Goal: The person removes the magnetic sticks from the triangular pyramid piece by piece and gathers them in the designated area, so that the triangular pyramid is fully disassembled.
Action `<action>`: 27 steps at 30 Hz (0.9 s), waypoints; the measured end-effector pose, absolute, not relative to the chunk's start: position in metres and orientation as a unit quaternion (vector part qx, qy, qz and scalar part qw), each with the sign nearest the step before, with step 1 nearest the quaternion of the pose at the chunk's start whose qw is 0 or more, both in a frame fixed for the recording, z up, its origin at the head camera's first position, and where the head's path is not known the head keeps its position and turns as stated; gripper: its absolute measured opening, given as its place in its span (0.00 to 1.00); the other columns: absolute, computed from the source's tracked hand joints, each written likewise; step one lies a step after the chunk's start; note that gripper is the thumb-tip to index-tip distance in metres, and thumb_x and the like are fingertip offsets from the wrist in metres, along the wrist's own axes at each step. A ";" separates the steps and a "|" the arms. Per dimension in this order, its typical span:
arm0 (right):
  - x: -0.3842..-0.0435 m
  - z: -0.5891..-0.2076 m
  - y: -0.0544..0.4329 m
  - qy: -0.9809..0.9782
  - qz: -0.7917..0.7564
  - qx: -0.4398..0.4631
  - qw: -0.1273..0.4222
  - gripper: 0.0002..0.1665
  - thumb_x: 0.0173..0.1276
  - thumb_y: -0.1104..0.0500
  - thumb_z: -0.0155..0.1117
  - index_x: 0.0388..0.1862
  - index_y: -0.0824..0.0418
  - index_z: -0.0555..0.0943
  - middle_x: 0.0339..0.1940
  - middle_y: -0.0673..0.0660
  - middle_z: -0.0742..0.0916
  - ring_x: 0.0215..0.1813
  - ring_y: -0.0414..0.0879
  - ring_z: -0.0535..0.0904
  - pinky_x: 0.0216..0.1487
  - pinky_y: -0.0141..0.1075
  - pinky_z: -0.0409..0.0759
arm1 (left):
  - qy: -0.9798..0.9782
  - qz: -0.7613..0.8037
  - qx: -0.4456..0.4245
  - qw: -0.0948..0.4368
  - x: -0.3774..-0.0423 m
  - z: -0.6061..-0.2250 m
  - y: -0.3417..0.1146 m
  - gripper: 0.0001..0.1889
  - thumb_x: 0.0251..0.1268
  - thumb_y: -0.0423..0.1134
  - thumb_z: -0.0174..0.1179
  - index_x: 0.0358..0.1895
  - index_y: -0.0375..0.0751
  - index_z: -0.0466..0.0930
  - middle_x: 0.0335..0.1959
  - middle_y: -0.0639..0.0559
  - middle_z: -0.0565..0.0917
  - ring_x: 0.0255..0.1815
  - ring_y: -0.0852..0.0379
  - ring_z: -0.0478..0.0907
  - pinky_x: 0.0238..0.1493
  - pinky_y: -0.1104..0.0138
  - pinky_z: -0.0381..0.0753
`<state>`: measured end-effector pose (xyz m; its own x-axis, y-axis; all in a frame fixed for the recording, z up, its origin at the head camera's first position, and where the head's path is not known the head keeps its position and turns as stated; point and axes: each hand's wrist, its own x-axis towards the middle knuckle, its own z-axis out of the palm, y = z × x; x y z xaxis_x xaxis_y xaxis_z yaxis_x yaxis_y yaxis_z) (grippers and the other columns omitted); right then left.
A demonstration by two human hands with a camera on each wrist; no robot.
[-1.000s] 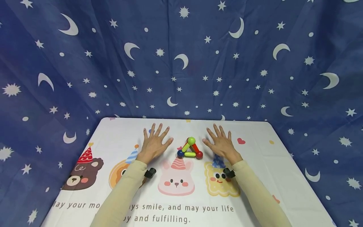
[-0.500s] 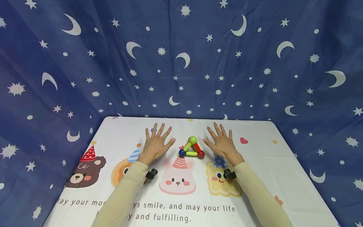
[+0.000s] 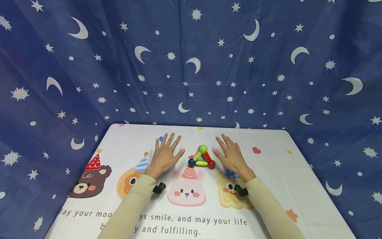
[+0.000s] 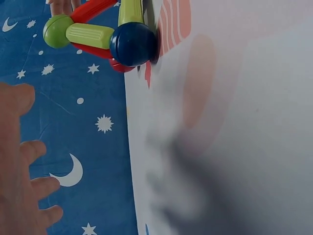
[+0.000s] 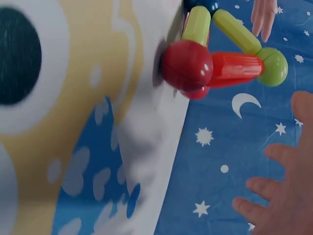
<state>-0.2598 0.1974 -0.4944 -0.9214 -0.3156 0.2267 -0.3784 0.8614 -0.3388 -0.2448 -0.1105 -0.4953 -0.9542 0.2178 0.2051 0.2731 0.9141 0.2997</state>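
A small pyramid of magnetic rods and balls (image 3: 201, 163) stands on the table between my two hands. Its top is a lime green ball (image 3: 203, 149); a blue ball (image 3: 192, 162) and a red ball (image 3: 211, 164) form the front corners, and another red ball shows low behind. Lime and red rods join them. My left hand (image 3: 164, 156) is held to the left of the pyramid, fingers spread, apart from it. On the other side my right hand (image 3: 232, 156) holds nothing, its fingers extended. Both wrist views show the hands raised off the tabletop, with shadows beneath.
A white tablecloth (image 3: 268, 199) printed with cartoon animals, snacks and lettering covers the table. Behind and along the sides hangs a dark blue curtain (image 3: 167, 89) with moons and stars. Each wrist carries a small black camera, like the left one (image 3: 159, 188).
The fingers of my right hand have drawn closer together. Both hands have shifted slightly, and the head view has moved a little. The pyramid stays in place on the cloth.
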 end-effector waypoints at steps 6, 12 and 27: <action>-0.255 -0.500 0.195 -0.940 0.261 0.199 0.097 0.36 0.76 0.39 0.47 0.77 0.52 0.62 0.78 0.61 0.64 0.77 0.62 0.59 0.73 0.63 0.57 | -0.970 -0.188 -0.122 0.096 -0.244 -0.496 -0.107 0.35 0.72 0.66 0.41 0.78 0.59 0.53 0.80 0.49 0.54 0.82 0.44 0.44 0.76 0.39 0.45; -0.249 -0.501 0.195 -0.918 0.341 0.186 0.081 0.33 0.77 0.42 0.49 0.75 0.53 0.64 0.76 0.60 0.68 0.77 0.60 0.62 0.74 0.59 0.60 | -0.953 -0.246 -0.133 0.116 -0.246 -0.496 -0.099 0.34 0.73 0.61 0.45 0.77 0.54 0.56 0.79 0.46 0.58 0.80 0.42 0.50 0.76 0.42 0.52; -0.242 -0.514 0.190 -0.880 0.438 0.177 0.046 0.31 0.73 0.50 0.60 0.71 0.57 0.68 0.69 0.57 0.77 0.68 0.55 0.74 0.67 0.54 0.72 | -0.922 -0.321 -0.175 0.131 -0.241 -0.500 -0.076 0.28 0.75 0.54 0.47 0.74 0.50 0.63 0.76 0.47 0.65 0.77 0.46 0.60 0.72 0.45 0.63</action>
<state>-0.2421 0.1901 -0.5144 -0.9333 -0.2706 0.2359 -0.3514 0.5546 -0.7542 -0.2407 -0.0759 -0.5004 -0.9050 0.2378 0.3528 0.4056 0.7328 0.5464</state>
